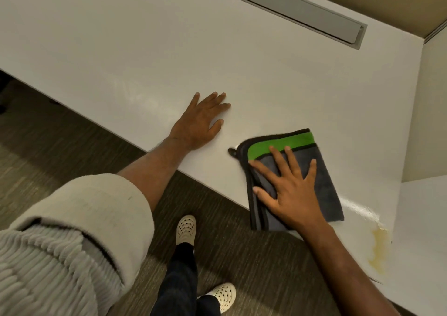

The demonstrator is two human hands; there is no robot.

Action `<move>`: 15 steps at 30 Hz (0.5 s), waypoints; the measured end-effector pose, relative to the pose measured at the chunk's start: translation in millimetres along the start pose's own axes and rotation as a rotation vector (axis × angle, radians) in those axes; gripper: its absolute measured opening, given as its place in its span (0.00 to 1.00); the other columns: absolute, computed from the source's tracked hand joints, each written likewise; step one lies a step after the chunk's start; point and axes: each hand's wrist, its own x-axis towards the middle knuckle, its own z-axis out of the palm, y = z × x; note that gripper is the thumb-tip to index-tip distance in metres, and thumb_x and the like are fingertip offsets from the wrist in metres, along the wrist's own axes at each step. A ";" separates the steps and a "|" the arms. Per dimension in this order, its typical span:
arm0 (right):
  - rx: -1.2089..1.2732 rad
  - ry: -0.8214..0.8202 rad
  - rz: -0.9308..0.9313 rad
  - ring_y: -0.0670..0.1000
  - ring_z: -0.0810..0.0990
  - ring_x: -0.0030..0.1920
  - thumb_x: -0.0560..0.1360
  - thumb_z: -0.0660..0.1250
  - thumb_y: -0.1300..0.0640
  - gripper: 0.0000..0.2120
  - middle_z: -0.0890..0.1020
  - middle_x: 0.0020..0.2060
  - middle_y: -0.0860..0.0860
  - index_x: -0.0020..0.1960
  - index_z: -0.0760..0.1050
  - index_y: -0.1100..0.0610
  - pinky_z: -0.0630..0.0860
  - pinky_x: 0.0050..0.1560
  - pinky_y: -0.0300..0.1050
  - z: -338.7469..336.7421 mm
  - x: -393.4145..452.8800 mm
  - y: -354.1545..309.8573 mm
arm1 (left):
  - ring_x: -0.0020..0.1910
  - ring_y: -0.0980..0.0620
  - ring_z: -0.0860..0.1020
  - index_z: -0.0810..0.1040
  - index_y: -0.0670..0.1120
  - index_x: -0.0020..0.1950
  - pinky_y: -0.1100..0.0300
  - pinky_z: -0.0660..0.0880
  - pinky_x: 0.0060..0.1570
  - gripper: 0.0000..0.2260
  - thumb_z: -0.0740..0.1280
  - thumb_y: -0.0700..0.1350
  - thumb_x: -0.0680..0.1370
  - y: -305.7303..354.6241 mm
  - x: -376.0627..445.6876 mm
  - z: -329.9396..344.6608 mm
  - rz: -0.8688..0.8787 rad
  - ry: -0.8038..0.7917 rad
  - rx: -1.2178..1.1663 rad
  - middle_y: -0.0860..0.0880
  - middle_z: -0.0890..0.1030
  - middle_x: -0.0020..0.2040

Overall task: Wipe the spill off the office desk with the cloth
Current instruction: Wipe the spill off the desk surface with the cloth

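Note:
A folded grey cloth (326,170) with a green band and black trim lies on the white office desk (145,49) near its front edge. My right hand (290,190) presses flat on the cloth with fingers spread. A yellowish spill (378,248) stains the desk to the right of the cloth, with a wet sheen (358,206) between them. My left hand (202,122) rests flat on the bare desk to the left of the cloth, fingers apart, holding nothing.
A grey cable-slot cover (295,10) is set into the desk at the back. A beige partition wall (430,110) stands at the right. Below the desk edge are carpet (60,146) and my feet in white perforated shoes (186,228).

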 end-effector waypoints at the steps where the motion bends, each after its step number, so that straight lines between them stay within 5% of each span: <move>1: 0.017 0.018 0.078 0.57 0.43 0.82 0.77 0.47 0.29 0.30 0.49 0.83 0.48 0.78 0.48 0.29 0.44 0.70 0.82 -0.5 11.9 -3.8 | 0.81 0.50 0.59 0.68 0.49 0.78 0.43 0.50 0.80 0.25 0.53 0.53 0.82 0.1 -0.3 0.2 0.000 0.000 0.000 0.50 0.64 0.81; 6: 0.089 0.070 0.302 0.63 0.42 0.81 0.77 0.47 0.30 0.32 0.49 0.83 0.55 0.80 0.48 0.35 0.42 0.67 0.84 -1.3 63.9 -55.1 | 0.81 0.50 0.59 0.67 0.49 0.78 0.44 0.49 0.80 0.25 0.53 0.52 0.82 0.2 0.6 -1.3 0.004 0.004 -0.019 0.49 0.64 0.81; 12: 0.064 0.030 0.135 0.60 0.37 0.81 0.76 0.44 0.27 0.33 0.43 0.83 0.52 0.79 0.40 0.32 0.39 0.70 0.81 1.5 27.5 -60.7 | 0.81 0.50 0.60 0.69 0.48 0.77 0.42 0.50 0.80 0.24 0.55 0.51 0.82 1.2 1.6 -1.4 0.005 0.012 -0.051 0.49 0.64 0.80; 15: 0.053 0.029 0.199 0.59 0.39 0.82 0.76 0.43 0.27 0.33 0.45 0.83 0.50 0.78 0.40 0.31 0.40 0.70 0.81 1.5 20.9 -39.4 | 0.81 0.50 0.59 0.68 0.49 0.77 0.43 0.49 0.80 0.23 0.55 0.50 0.82 1.8 0.9 -2.6 -0.003 0.018 -0.052 0.50 0.64 0.80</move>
